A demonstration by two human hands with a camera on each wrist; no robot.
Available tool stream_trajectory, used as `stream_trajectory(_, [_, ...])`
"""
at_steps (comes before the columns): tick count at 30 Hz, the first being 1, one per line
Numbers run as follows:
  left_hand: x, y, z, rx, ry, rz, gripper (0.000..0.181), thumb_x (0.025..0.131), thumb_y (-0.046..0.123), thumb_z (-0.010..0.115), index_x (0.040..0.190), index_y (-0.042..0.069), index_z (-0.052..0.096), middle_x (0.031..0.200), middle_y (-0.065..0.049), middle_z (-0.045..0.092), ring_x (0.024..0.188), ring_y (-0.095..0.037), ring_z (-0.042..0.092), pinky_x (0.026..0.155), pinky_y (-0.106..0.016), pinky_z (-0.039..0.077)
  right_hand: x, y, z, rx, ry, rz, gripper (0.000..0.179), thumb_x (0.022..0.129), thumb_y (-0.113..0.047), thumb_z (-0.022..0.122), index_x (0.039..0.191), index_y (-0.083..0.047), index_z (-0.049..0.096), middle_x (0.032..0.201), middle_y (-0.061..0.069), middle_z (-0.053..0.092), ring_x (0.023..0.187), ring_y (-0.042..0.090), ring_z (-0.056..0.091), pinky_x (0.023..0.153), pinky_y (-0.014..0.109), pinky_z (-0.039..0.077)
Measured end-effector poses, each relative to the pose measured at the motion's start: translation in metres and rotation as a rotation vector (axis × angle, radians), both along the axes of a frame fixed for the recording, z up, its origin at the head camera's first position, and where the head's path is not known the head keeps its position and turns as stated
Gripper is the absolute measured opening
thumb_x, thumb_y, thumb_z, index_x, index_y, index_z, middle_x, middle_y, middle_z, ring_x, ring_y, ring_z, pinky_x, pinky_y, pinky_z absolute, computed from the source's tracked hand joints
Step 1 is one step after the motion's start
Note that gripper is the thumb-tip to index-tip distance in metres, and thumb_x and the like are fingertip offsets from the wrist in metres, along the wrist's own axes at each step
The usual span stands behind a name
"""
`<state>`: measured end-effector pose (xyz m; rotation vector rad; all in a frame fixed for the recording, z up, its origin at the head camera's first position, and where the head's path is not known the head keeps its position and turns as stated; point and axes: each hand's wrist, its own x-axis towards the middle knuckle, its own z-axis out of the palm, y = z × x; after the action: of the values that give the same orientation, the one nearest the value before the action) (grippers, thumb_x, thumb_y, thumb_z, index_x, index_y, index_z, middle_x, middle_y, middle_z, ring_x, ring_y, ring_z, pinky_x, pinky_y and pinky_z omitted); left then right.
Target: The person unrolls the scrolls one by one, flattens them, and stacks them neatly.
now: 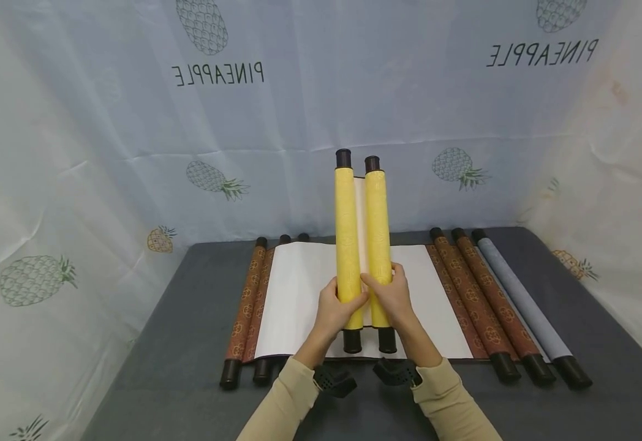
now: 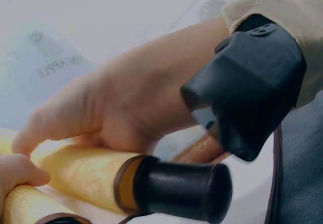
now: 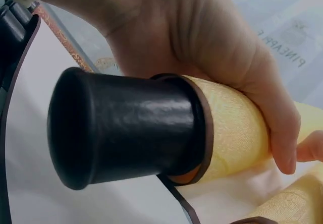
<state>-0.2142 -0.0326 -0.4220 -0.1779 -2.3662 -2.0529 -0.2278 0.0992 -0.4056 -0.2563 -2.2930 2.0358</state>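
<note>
A yellow hanging scroll [image 1: 346, 233], rolled in from both ends, is held over the table with its two rollers side by side. My left hand [image 1: 333, 311] grips the left roll near its lower end, thumb across the front. The right hand [image 1: 394, 299] grips the right roll at about the same height. Between the rolls shows a narrow strip of pale paper [image 1: 361, 214]. Black knobs [image 3: 126, 128] cap the roller ends. Beneath lies an opened scroll with a broad white sheet [image 1: 299, 282] and brown patterned rolls [image 1: 246, 300] at its sides.
More brown patterned scrolls [image 1: 481, 300] and a grey-blue scroll [image 1: 525, 300] lie along the right of the dark table [image 1: 155, 367]. Black knobs of other scrolls stick out at the back left. A pale curtain [image 1: 310, 110] printed with pineapples hangs behind and at both sides.
</note>
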Motion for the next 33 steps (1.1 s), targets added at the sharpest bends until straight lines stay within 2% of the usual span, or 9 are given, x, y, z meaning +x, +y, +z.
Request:
stream_trajectory(4, [-0.002, -0.003, 0.001, -0.011, 0.001, -0.009, 0.048, 0.079, 0.024, 0.076, 0.116, 0.000, 0.057, 0.101, -0.019, 0.065, 0.075, -0.012, 0.061, 0.067, -0.026, 0.054, -0.002, 0.003, -0.004, 0.011, -0.010, 0.002, 0.073, 0.084, -0.019, 0.072, 0.140, 0.001, 0.028, 0.120, 0.023, 0.051, 0.088, 0.022, 0.061, 0.068, 0.025, 0.052])
stream_trajectory(7, [-0.004, -0.005, 0.002, 0.001, -0.011, -0.016, 0.053, 0.078, 0.023, 0.077, 0.120, 0.000, 0.054, 0.107, -0.021, 0.067, 0.079, -0.014, 0.065, 0.069, -0.028, 0.056, -0.003, 0.006, -0.005, 0.018, -0.019, 0.004, 0.075, 0.082, -0.017, 0.074, 0.139, 0.001, 0.028, 0.122, 0.023, 0.050, 0.092, 0.024, 0.061, 0.069, 0.026, 0.052])
stream_trajectory(10, [-0.005, -0.007, 0.004, -0.003, -0.014, -0.036, 0.058, 0.080, 0.019, 0.076, 0.127, -0.002, 0.049, 0.112, -0.025, 0.067, 0.084, -0.019, 0.068, 0.071, -0.032, 0.058, -0.004, 0.008, -0.005, 0.036, -0.028, -0.003, 0.071, 0.082, -0.014, 0.072, 0.136, 0.003, 0.030, 0.119, 0.023, 0.050, 0.089, 0.023, 0.060, 0.067, 0.025, 0.050])
stream_trajectory(13, [-0.003, -0.008, 0.008, -0.027, -0.044, -0.036, 0.061, 0.084, 0.013, 0.071, 0.135, -0.004, 0.040, 0.117, -0.027, 0.062, 0.092, -0.024, 0.065, 0.076, -0.035, 0.056, -0.004, 0.010, -0.005, 0.051, -0.039, -0.005, 0.061, 0.082, -0.011, 0.068, 0.131, 0.005, 0.035, 0.111, 0.020, 0.052, 0.081, 0.019, 0.059, 0.064, 0.024, 0.049])
stream_trajectory(16, [-0.002, -0.005, 0.009, -0.030, -0.097, 0.009, 0.062, 0.087, 0.008, 0.066, 0.139, -0.004, 0.035, 0.120, -0.025, 0.056, 0.100, -0.028, 0.060, 0.081, -0.036, 0.052, -0.004, 0.011, -0.005, 0.039, -0.042, 0.009, 0.054, 0.082, -0.009, 0.065, 0.128, 0.004, 0.039, 0.105, 0.017, 0.053, 0.076, 0.015, 0.057, 0.062, 0.024, 0.049])
stream_trajectory(19, [-0.004, -0.002, 0.007, -0.010, -0.130, 0.088, 0.061, 0.087, 0.006, 0.063, 0.140, -0.001, 0.035, 0.123, -0.022, 0.053, 0.104, -0.030, 0.058, 0.084, -0.037, 0.050, -0.005, 0.012, -0.004, 0.018, -0.037, 0.041, 0.053, 0.085, -0.009, 0.064, 0.132, 0.002, 0.041, 0.105, 0.016, 0.054, 0.076, 0.014, 0.057, 0.064, 0.025, 0.049])
stream_trajectory(24, [-0.006, -0.001, 0.005, -0.004, -0.136, 0.218, 0.055, 0.081, 0.007, 0.060, 0.133, 0.001, 0.045, 0.112, -0.018, 0.057, 0.089, -0.023, 0.056, 0.072, -0.029, 0.046, -0.005, 0.016, -0.003, 0.011, -0.052, 0.111, 0.053, 0.088, -0.017, 0.065, 0.135, -0.002, 0.046, 0.108, 0.014, 0.058, 0.077, 0.012, 0.060, 0.067, 0.026, 0.051])
stream_trajectory(28, [-0.006, -0.004, 0.004, -0.012, -0.101, 0.264, 0.049, 0.077, 0.012, 0.062, 0.124, 0.000, 0.050, 0.100, -0.014, 0.058, 0.078, -0.018, 0.054, 0.064, -0.025, 0.044, -0.005, 0.022, -0.001, 0.042, -0.053, 0.153, 0.054, 0.087, -0.022, 0.069, 0.133, -0.002, 0.050, 0.109, 0.016, 0.062, 0.076, 0.010, 0.062, 0.069, 0.025, 0.052])
stream_trajectory(33, [-0.007, -0.006, 0.004, -0.028, -0.068, 0.267, 0.048, 0.077, 0.017, 0.069, 0.118, 0.000, 0.051, 0.097, -0.013, 0.058, 0.076, -0.017, 0.054, 0.064, -0.025, 0.047, -0.005, 0.028, 0.002, 0.051, -0.034, 0.195, 0.059, 0.088, -0.017, 0.067, 0.139, -0.001, 0.044, 0.122, 0.030, 0.061, 0.080, 0.013, 0.066, 0.073, 0.030, 0.055])
